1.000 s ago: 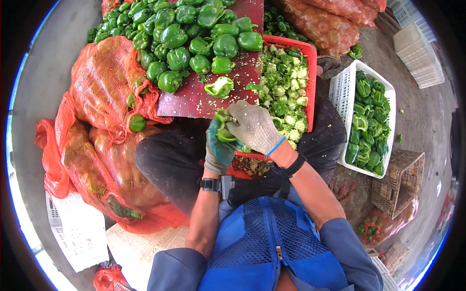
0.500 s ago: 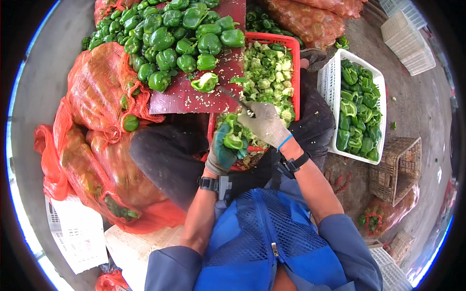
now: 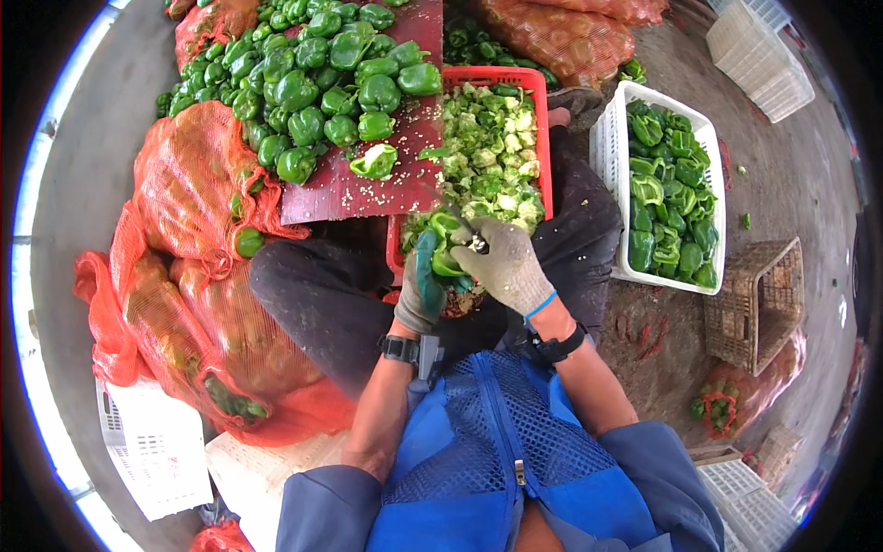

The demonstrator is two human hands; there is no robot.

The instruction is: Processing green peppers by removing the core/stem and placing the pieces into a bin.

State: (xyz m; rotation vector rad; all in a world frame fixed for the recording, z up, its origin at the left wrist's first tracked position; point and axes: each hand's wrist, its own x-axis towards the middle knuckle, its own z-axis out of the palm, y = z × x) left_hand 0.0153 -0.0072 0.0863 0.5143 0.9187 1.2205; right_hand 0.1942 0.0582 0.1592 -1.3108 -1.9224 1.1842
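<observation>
Gloved in grey and green, my left hand (image 3: 421, 287) is closed around a cut-open green bell pepper (image 3: 447, 243). The grey-gloved right hand (image 3: 508, 265) is right beside it, fingers wrapped round a knife (image 3: 452, 206) whose thin blade points up and left. Its grip hides most of the handle. Both hands are over the near end of a red crate (image 3: 544, 147) filled with pale green pepper cores and scraps. On the dark red board (image 3: 363, 204) ahead lie many whole green peppers (image 3: 317, 92) and one cut piece (image 3: 374, 162), among scattered seeds.
A white crate (image 3: 602, 156) of cut peppers stands on the right, with a brown crate (image 3: 756, 304) tipped on its side nearer me. Orange mesh sacks (image 3: 189, 166) crowd the left. White crates (image 3: 152, 446) sit at lower left, and another mesh sack (image 3: 570, 37) lies at the far side.
My right hand and the knife have come a little lower, close against the pepper. The left hand keeps its hold. The whole view has shifted slightly.
</observation>
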